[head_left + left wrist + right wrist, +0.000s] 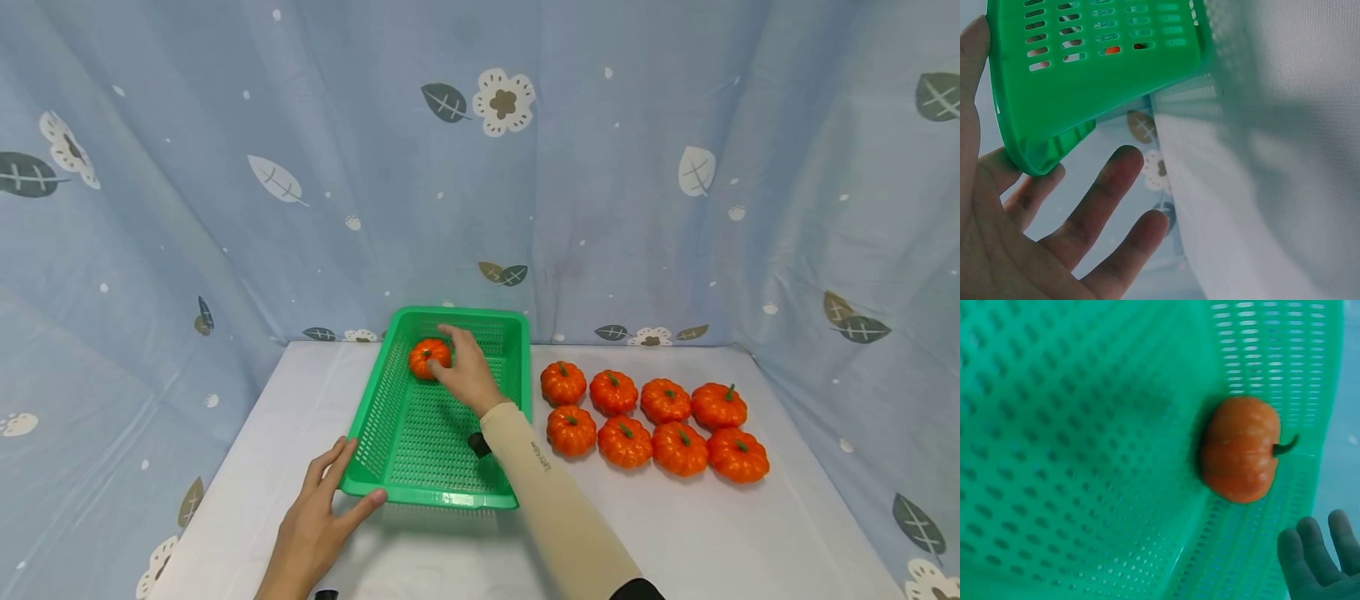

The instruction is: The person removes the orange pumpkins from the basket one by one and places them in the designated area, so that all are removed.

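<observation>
A green plastic basket [435, 497] with perforated sides sits on the white table. At its near left corner my left hand [315, 517] holds the rim, thumb on the front edge and fingers along the left side; in the left wrist view the corner lies between thumb and fingers. A small orange pumpkin [424, 354] rests in the basket's far left corner, its green stem [1285, 446] visible in the right wrist view. Over the basket, beside that pumpkin, my right hand [467, 371] has its fingers spread, apart from it and holding nothing.
Several orange pumpkins [626, 442] stand in two rows on the table [645, 533], right of the basket. Behind and around the table hangs a blue curtain [615, 225] with leaf and flower prints.
</observation>
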The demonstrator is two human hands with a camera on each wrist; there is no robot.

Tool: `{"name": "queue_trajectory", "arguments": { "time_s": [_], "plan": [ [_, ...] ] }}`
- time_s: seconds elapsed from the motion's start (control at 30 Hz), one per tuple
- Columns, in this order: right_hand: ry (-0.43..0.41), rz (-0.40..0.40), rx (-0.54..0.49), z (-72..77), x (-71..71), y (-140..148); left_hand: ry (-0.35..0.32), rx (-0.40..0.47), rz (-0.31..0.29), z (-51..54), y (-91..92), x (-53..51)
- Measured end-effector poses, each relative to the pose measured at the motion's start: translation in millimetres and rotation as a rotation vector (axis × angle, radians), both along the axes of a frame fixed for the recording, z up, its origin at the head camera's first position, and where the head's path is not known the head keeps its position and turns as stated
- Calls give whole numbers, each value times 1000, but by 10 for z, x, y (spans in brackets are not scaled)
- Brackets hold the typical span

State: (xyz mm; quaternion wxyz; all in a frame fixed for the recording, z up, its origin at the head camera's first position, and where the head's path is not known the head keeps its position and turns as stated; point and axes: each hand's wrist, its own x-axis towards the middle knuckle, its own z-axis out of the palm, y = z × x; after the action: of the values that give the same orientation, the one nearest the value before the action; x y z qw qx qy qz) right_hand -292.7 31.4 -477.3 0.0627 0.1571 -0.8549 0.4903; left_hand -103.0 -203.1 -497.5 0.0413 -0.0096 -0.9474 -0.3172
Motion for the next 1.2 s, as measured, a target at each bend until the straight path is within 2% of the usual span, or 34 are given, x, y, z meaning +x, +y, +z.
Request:
{"name": "queue_trajectory", "arguments": {
  "time_s": [0.23,0.53,0.73,0.83,1.0,1.2],
  "plan": [
    [-33,14,215,-130,-143,-33,-11,8,6,26,7,17],
    [63,63,445,-309,-277,-15,-14,13,1,-17,11,18],
    [7,135,602,-420,-317,-3,11,17,5,-2,31,24],
    [-16,125,605,-447,-320,0,14,14,1,17,47,20],
    [-25,101,552,-466,-313,-34,8,16,6,7,44,35],
    [-28,134,548,-448,-318,-82,29,21,10,-18,29,34]
  ]
}}
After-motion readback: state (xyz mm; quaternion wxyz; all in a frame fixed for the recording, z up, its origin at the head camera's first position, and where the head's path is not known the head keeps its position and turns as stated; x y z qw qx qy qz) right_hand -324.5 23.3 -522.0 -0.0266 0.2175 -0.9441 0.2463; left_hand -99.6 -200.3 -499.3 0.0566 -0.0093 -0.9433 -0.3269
